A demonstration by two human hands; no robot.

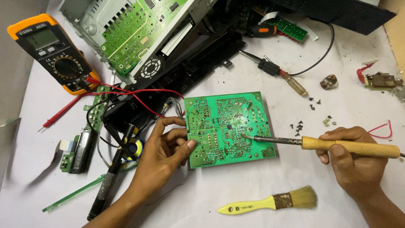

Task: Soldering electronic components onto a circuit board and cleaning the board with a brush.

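Green circuit board [228, 128] lies solder side up, mid worktop [253, 194], front edge nearest the yellow brush [270, 202]. Left hand [162, 154] pins the board's left edge, thumb on top, fingers closed round the rim. Right hand [352, 158] is wrapped tight on the wooden handle of the soldering iron [327, 144]. Iron's long axis runs nearly level, handle right of the board, tip pointing left and touching a joint right of board centre. My read: keep the tip on one pad only, hold the board dead still, don't bridge neighbours. Multimeter [52, 52] sits far up-left of the board; loose screws [314, 114] off its right edge.
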